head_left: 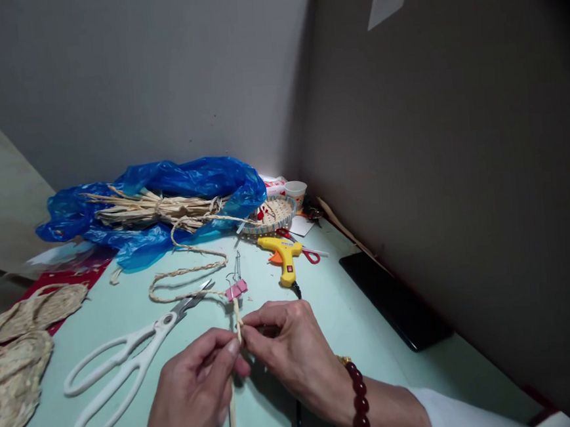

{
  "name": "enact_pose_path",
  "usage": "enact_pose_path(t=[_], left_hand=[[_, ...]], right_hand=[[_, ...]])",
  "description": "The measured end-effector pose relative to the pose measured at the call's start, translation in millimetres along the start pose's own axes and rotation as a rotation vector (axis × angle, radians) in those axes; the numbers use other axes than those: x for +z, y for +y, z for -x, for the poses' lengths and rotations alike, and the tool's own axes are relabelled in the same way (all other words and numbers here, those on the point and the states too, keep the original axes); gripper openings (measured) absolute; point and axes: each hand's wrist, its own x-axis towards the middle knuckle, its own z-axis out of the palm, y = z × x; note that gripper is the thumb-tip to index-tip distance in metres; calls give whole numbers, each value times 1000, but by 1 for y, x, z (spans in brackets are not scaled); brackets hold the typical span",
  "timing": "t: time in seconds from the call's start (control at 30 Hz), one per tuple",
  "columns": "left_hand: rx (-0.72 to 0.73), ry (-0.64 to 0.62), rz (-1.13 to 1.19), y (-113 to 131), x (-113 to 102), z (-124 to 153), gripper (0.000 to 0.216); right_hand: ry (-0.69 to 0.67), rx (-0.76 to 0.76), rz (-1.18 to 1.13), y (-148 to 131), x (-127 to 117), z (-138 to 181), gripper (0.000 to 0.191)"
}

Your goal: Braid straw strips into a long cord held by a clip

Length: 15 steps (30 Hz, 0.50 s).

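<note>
Between my two hands runs a pale plant-fibre cord [237, 312], its strands pinched at the fingertips. My left hand [197, 385] is closed on it from the left, thumb on top. From the right, my right hand [290, 351] pinches the same cord with thumb and forefinger. Just beyond my fingers a pink binder clip [236, 290] grips the cord, its wire handles pointing away. Past the clip, a length of twisted cord [185, 271] winds back toward the fibre bundle. A loose strand [232, 415] hangs down below my left hand.
White-handled scissors [142, 350] lie open at left. Woven straw soles [16, 373] sit at the left edge. Behind are a fibre bundle [161, 210] on blue plastic [232, 171], a small basket [275, 213] and a cup [295, 191]. A yellow glue gun [285, 256] and black phone [395, 300] lie right.
</note>
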Motion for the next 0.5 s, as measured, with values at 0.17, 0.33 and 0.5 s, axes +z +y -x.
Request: enact_pose_path(t=[0.17,0.33,0.5], left_hand=[[-42,-3,-20,-6,6,-1,31],[59,113,-173,-12,6,-1,32],[282,166,-288,-7,9,5,23]], right_hand=[[-157,111,-200,4,-5,0,28],[-219,121,-333,8,-8,-5,25],[-154,214,-454,8,-7,-9,19]])
